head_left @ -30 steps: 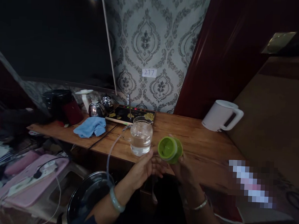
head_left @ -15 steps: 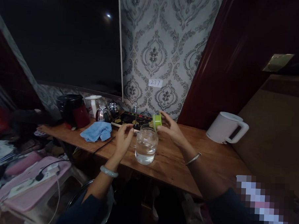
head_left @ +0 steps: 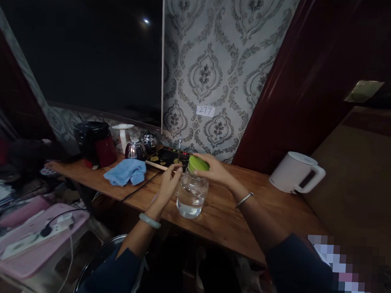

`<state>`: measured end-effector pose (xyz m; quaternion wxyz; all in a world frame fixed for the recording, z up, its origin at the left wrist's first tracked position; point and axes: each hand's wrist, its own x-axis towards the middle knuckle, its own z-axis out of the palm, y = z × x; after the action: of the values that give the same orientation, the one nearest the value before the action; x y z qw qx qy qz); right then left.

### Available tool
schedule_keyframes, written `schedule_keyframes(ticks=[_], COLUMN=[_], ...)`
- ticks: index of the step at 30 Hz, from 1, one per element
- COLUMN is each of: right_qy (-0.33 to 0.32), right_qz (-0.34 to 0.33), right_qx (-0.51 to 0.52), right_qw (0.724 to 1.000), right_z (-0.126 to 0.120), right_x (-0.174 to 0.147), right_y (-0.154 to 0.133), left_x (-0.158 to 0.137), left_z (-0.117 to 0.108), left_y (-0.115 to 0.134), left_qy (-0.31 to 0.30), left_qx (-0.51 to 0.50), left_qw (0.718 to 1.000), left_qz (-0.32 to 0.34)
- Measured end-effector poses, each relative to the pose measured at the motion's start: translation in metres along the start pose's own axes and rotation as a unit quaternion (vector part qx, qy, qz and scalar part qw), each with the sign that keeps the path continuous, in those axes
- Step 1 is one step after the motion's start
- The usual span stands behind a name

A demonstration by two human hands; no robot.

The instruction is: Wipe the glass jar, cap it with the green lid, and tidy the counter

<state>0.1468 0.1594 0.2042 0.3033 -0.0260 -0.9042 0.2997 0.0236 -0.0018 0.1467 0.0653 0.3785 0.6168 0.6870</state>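
Observation:
A clear glass jar (head_left: pixel 191 197) with water in it stands on the wooden table (head_left: pixel 264 201). Its green lid (head_left: pixel 198 163) sits on the jar's mouth, with my right hand (head_left: pixel 214 169) gripping the lid from the right. My left hand (head_left: pixel 169 185) touches the jar's left side near the neck, its fingers curled against the glass. Both wrists wear bangles.
A white electric kettle (head_left: pixel 294 171) stands at the table's right. Behind the jar lies a black tea tray (head_left: pixel 167 157); a blue cloth (head_left: pixel 126 171), two steel teapots (head_left: pixel 135 149) and a black-and-red appliance (head_left: pixel 93 142) are left. A pink stool with a power strip (head_left: pixel 32 238) sits lower left.
My right hand has brought the green lid down from beside the jar onto its mouth. My left hand has moved against the jar's side. The view has shifted slightly.

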Motion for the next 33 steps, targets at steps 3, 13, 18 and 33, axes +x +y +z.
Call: schedule_keyframes(ticks=[3, 13, 18, 33], right_qy=[-0.023, -0.026, 0.114, 0.272], right_qz=[-0.014, -0.019, 0.115, 0.242], right_qx=[-0.043, 0.026, 0.234, 0.438], right_qw=[0.999, 0.999, 0.959, 0.822], right_z=[0.002, 0.007, 0.022, 0.061], right_x=[0.002, -0.004, -0.017, -0.008], right_y=[0.001, 0.001, 0.005, 0.02], left_x=[0.001, 0.011, 0.023, 0.035], left_z=[0.001, 0.003, 0.009, 0.016], left_y=[0.004, 0.017, 0.018, 0.008], left_qy=[-0.01, -0.043, -0.055, -0.112], left_qx=[-0.003, -0.021, -0.011, 0.001], left_qw=[1.0, 0.999, 0.998, 0.993], left_qz=[-0.004, 0.01, 0.0, -0.041])
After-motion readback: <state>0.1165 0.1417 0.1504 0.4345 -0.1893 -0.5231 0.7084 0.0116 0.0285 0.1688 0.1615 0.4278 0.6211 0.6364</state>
